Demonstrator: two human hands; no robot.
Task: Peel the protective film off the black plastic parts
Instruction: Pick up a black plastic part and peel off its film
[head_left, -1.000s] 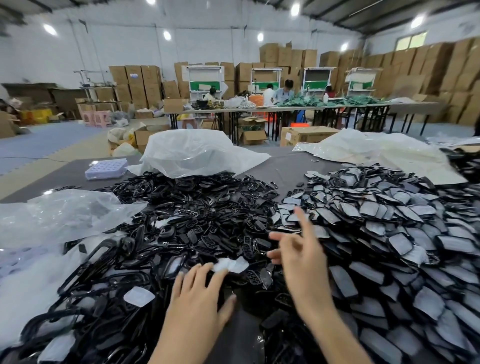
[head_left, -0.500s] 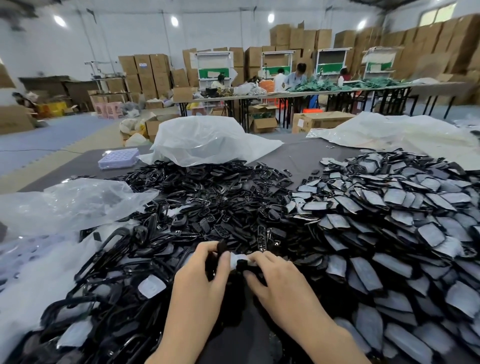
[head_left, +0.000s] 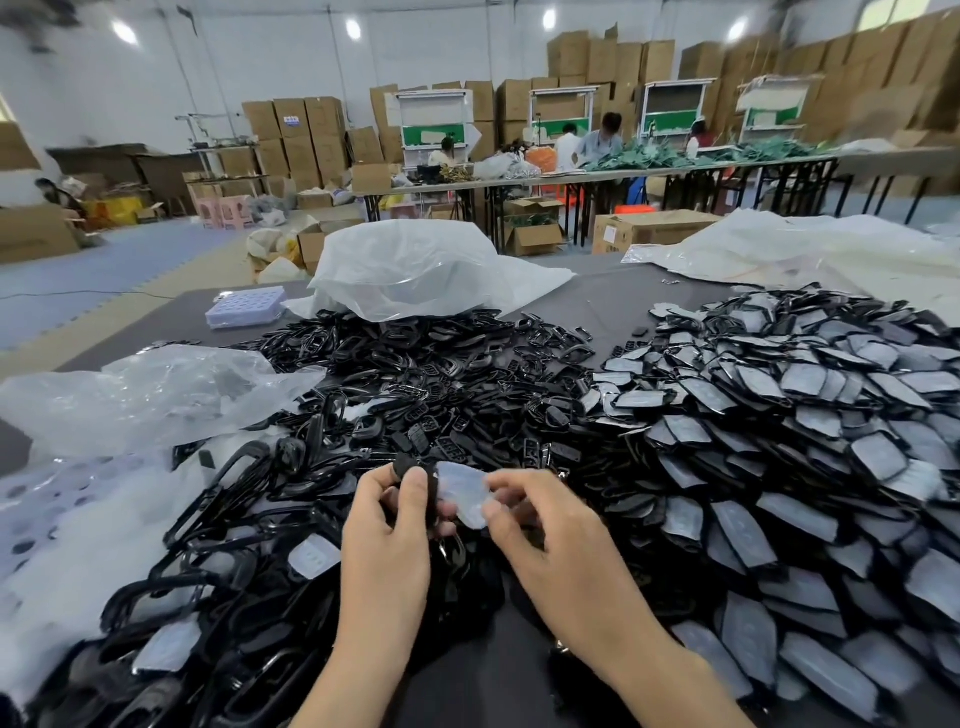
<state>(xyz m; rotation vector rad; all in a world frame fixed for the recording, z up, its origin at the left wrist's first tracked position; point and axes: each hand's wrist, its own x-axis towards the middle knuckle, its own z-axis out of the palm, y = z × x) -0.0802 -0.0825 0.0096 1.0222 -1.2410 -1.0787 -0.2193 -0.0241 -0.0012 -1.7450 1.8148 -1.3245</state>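
Observation:
My left hand (head_left: 387, 530) grips a small black plastic part (head_left: 428, 488) between thumb and fingers, just above the table. My right hand (head_left: 550, 540) pinches a pale translucent film (head_left: 462, 493) that stands away from that part on its right side. A large heap of black parts with grey film on them (head_left: 779, 441) fills the right half of the table. A heap of bare black parts and frames (head_left: 415, 384) lies in the middle and to the left.
Clear plastic bags (head_left: 150, 395) lie at the left, a white bag (head_left: 415, 270) at the back middle, another (head_left: 805, 249) back right. A lilac tray (head_left: 247, 306) sits back left. The dark table (head_left: 597, 301) shows between heaps. Other workers stand at far tables.
My hands came together over the middle heap, took up one black part, lifted it, and the film now stands off the part in my right fingers.

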